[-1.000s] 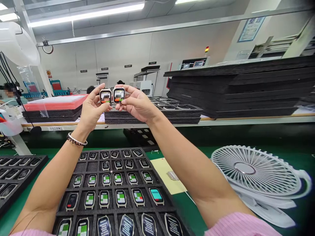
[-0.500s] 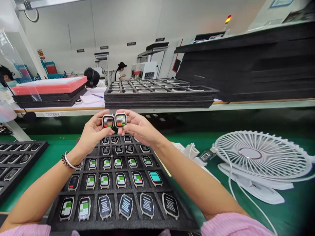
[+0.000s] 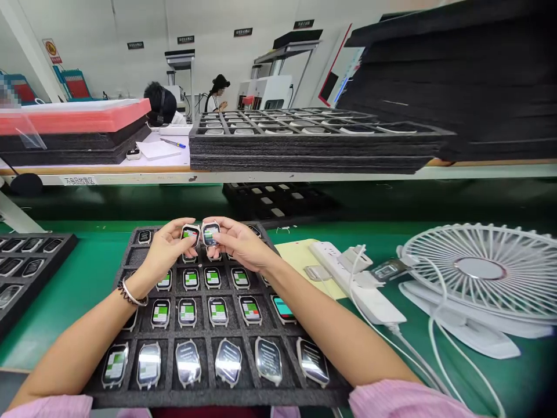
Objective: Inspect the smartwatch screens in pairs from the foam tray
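Note:
My left hand (image 3: 163,249) pinches a small smartwatch body (image 3: 190,233) with a lit screen. My right hand (image 3: 237,242) pinches a second lit smartwatch body (image 3: 210,232) right beside it. Both watches are held just above the far rows of a black foam tray (image 3: 130,255) on the green bench. The tray's pockets hold several more watch bodies, most with lit green and white screens, such as one in the middle row (image 3: 217,310).
Another black tray (image 3: 30,261) of watches lies at the left. A white power strip (image 3: 361,284) with cables, a yellow sheet (image 3: 300,258) and a white fan (image 3: 483,278) lie at the right. Stacked foam trays (image 3: 304,145) fill the shelf beyond; people work in the background.
Both hands have come down with the two watches from eye level to just above the tray's far rows. The view has tilted downward.

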### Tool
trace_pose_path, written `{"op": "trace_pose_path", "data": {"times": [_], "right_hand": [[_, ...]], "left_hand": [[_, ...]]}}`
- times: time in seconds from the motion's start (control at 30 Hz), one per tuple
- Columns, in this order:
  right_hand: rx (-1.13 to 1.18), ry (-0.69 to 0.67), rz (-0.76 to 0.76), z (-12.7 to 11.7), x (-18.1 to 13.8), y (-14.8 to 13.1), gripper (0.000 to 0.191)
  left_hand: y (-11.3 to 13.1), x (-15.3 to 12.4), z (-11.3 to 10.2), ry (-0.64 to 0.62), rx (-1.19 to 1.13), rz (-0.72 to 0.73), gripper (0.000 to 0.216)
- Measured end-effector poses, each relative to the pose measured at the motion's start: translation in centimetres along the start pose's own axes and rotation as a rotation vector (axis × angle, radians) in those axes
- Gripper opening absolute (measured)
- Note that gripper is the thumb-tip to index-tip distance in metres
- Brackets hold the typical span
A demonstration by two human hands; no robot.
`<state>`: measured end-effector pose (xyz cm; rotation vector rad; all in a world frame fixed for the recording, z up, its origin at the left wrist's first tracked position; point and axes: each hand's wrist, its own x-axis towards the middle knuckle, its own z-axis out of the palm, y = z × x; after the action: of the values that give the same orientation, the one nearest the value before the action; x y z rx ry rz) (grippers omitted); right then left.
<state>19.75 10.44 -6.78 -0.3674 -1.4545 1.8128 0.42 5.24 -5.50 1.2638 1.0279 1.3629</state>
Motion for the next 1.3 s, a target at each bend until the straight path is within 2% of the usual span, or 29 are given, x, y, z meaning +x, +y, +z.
{"op": "trace_pose_path", "data": {"times": [0.17,0.5,1.03,1.17,1.23,1.3], "right_hand": [[0.000,0.034,0.014,-0.4,-0.4,0.7,0.044],[0.015,0.058,0.095,-0.7,-0.8,2.3,0.042],[0.041,0.073,0.132,-0.8,-1.0,3.0,0.043],[0.080,0.103,0.140,0.0,-1.2,1.0,0.040],[0.082,0.137,0.083,0.9,-2.3,-1.4,0.035],[0.049,0.200,-0.033,1.5,-4.0,-3.9,0.035]], "left_hand": [[-1.0,-0.3,0.0,-0.021,-0.053,-0.034,0.058],[-2.2,-1.2,-0.1,-0.013,-0.038,-0.130,0.046],[-2.6,-1.5,0.0,-0.003,-0.066,-0.204,0.052],[-1.2,-1.2,0.1,0.068,-0.113,-0.191,0.047],[0.6,-1.9,-0.1,0.147,-0.136,-0.081,0.038],[2.6,-4.1,-0.7,0.204,-0.116,0.083,0.031]]}}
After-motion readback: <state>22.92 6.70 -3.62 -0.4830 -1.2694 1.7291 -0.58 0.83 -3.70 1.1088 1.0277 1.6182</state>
